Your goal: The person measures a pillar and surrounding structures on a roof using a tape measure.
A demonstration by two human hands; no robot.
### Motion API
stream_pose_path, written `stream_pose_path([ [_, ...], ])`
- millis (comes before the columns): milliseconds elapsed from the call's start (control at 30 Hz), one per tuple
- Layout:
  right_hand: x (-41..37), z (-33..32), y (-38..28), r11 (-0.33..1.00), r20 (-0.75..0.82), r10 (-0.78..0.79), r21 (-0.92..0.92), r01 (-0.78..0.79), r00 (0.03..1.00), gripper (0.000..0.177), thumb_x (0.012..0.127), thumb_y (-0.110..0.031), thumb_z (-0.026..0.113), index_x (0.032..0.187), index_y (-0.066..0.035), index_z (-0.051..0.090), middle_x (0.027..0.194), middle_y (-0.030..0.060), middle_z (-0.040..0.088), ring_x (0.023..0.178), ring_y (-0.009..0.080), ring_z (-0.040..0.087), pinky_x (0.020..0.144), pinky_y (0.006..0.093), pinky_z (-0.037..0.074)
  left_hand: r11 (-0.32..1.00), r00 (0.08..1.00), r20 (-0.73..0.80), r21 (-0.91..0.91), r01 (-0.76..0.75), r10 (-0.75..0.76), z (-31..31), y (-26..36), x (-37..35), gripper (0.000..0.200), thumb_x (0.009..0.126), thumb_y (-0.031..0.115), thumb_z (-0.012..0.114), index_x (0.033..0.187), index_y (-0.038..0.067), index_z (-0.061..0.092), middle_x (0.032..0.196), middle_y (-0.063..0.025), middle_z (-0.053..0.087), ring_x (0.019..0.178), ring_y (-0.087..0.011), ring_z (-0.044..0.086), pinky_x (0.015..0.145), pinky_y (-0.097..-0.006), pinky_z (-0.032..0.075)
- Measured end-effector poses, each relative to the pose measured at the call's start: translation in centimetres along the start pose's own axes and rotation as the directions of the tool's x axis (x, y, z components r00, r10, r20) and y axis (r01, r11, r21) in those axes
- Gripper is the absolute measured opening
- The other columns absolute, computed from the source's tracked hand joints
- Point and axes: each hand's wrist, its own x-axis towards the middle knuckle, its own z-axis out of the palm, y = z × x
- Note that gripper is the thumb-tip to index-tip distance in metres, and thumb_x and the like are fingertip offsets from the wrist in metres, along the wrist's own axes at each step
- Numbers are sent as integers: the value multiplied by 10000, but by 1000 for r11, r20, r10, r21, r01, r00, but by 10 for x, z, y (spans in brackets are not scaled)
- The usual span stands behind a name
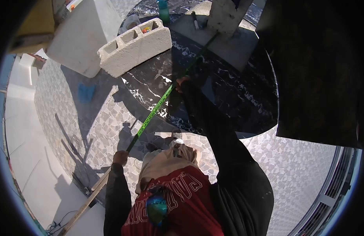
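Note:
A green measuring tape (152, 114) with dark markings runs in a straight diagonal line over a round black marble-patterned tabletop (229, 90). At its near end, beyond the table's edge, my left hand (120, 157) is closed around it. My right hand (181, 83) grips the same tape farther along, over the tabletop. Past that hand the tape lies in shade and reaches toward a pale upright slab (226, 17) standing on a flat grey slab (239, 49). The tape's far end is hard to make out there.
A hollow concrete block (136, 47) sits on the table's left edge, a green bottle (163, 11) behind it. A marker (195, 20) lies near the upright slab. A large pale container (81, 41) stands left. A wooden strip (85, 204) is at lower left; a dark panel (313, 74) hangs at right.

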Motion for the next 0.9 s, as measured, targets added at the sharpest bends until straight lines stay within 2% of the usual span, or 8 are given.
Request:
stream_pose_path([
  [200,-13,-6,-8,989,72,-69,-123,78,995,236,871,-245,590,833,-13,600,712,69,642,524,168,609,431,305,498,989,993,0,-89,119,-119,-7,3,11,340,796,361,517,705,59,643,709,-153,633,720,-326,621,654,-430,464],
  [233,-24,-9,-12,972,73,-106,-203,119,992,225,866,-246,590,831,-24,604,712,67,643,533,159,607,434,296,491,993,992,-59,-5,-116,116,-2,-14,17,334,781,364,540,729,58,665,703,-144,644,697,-303,629,646,-414,468],
  [267,-34,-13,-13,945,91,-139,-285,160,986,214,862,-247,590,829,-36,609,712,65,643,541,150,606,437,287,484,983,989,22,-110,147,-145,-11,0,15,270,791,314,545,769,68,655,739,-137,641,724,-306,626,655,-413,480],
  [333,8,-15,19,809,167,-244,-509,296,955,231,795,-260,639,858,-38,622,708,78,641,591,195,619,490,320,496,992,992,-57,61,-109,112,-13,-6,13,181,787,245,585,777,81,660,709,-137,627,703,-304,623,634,-411,477],
  [400,2,-21,41,550,184,-593,-619,561,784,296,712,-258,682,889,-27,632,717,94,637,645,261,622,572,384,503,936,976,18,-280,215,-219,-24,11,9,202,799,264,609,753,78,674,645,-105,620,630,-213,615,571,-380,463],
  [467,3,-24,68,468,156,-684,-655,593,712,411,665,-265,703,975,-10,616,810,145,622,776,307,608,688,415,486,962,985,-88,-242,122,-147,-19,3,12,282,797,307,610,743,36,663,557,-58,571,503,-141,557,499,-313,445],
  [567,-50,-28,57,387,290,-581,-723,572,760,431,690,-249,647,1039,-6,575,1042,224,562,982,373,532,883,441,428,921,967,56,-298,252,-247,-21,2,15,298,796,315,586,760,31,671,574,-73,591,520,-172,581,531,-340,459],
  [900,-73,-17,55,149,307,-664,-839,523,682,447,700,-248,652,1064,-17,531,1004,216,544,954,383,529,839,455,434,938,977,-27,-286,194,-210,-19,11,14,299,800,307,592,780,18,669,587,-85,594,534,-184,584,542,-346,451],
])
